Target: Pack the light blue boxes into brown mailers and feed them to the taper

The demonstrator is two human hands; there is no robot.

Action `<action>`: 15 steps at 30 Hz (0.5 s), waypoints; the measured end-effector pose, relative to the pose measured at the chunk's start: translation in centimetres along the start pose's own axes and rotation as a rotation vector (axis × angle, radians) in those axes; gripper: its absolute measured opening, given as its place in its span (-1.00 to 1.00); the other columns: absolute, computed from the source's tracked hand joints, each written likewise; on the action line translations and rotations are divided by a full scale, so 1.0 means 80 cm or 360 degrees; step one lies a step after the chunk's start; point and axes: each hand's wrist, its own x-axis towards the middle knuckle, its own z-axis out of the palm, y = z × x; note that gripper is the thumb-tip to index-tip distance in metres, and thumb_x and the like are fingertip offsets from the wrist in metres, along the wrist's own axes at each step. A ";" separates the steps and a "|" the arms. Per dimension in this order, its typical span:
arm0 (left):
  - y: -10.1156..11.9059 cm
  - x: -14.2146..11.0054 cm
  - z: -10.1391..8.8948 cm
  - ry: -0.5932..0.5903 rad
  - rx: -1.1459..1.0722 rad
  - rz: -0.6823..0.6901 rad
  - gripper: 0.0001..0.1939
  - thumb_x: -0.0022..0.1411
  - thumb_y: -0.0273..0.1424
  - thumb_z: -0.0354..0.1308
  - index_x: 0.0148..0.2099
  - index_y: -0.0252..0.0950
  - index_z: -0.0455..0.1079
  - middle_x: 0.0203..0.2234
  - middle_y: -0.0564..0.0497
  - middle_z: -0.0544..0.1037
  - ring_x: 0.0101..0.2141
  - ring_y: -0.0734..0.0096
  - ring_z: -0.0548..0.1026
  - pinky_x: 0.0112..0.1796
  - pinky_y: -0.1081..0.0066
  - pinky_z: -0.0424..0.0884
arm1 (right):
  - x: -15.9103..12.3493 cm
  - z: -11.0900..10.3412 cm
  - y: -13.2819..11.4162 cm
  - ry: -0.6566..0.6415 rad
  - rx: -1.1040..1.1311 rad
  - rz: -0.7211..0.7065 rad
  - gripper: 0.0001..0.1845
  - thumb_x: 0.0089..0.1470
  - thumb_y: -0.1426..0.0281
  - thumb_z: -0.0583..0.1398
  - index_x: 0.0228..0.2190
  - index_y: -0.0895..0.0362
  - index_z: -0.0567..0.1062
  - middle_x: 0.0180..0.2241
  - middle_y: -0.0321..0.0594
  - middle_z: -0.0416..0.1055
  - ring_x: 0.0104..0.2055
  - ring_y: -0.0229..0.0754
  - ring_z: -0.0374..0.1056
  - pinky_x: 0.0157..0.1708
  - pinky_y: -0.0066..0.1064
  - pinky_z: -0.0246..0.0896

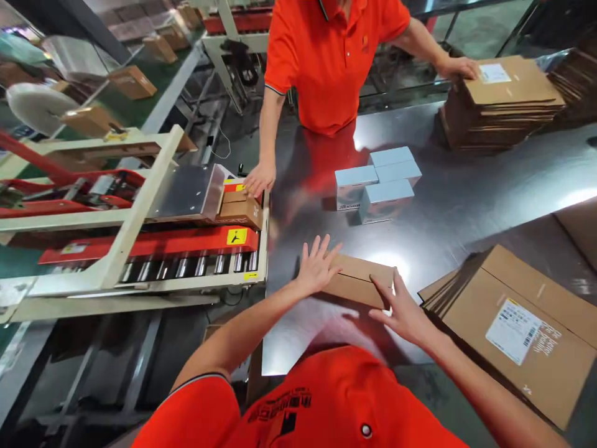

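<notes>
A closed brown cardboard box [357,277] lies on the metal table directly before me, a seam running along its top. At its left end my left hand [318,266] rests with fingers spread. My right hand [395,305] touches the box's right end, its fingers apart and the index finger on the top flap. Beyond the box stand several small pale blue boxes [388,198], grouped together. To my right leans a stack of flattened cartons [527,330], the top one bearing a white label.
Left of the table [308,336] is a roller conveyor machine [196,264] with red side rails. Across from me, a co-worker's hand [261,178] touches another brown box [240,210] at the machine's mouth; their other hand rests on a carton stack [508,93].
</notes>
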 end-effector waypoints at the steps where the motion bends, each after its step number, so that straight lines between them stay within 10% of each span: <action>1: -0.010 0.001 0.003 -0.0010 -0.0171 -0.0004 -0.41 0.38 -0.09 -0.06 0.39 -0.08 0.07 0.43 -0.10 -0.08 0.39 -0.07 -0.16 0.28 -0.22 -0.17 | -0.003 0.011 -0.007 0.0042 -0.0081 0.0007 -0.15 0.08 0.01 0.22 0.32 -0.05 0.11 0.43 0.03 -0.45 0.41 0.37 -0.26 0.26 0.21 0.03; 8: -0.129 -0.025 0.029 0.0721 -0.0666 -0.0883 -0.47 0.47 -0.29 -0.38 0.30 -0.44 0.10 0.18 -0.35 0.33 0.10 0.21 0.41 0.08 0.16 0.35 | 0.046 0.047 -0.025 0.0140 -0.0157 0.0049 -0.25 0.20 0.16 0.07 0.34 -0.15 -0.08 0.32 0.10 -0.09 0.12 0.28 0.35 -0.12 0.07 0.45; 15: -0.153 -0.067 0.087 0.0628 -0.0358 -0.0741 -0.75 0.24 -0.39 0.09 -0.04 -0.23 0.47 -0.16 -0.08 0.55 -0.08 0.17 0.45 0.04 0.16 0.35 | 0.215 0.051 -0.076 0.0100 -0.0048 -0.0003 -0.23 0.19 0.07 0.04 0.34 -0.06 -0.08 0.31 0.14 -0.16 0.18 0.31 0.29 -0.06 0.08 0.40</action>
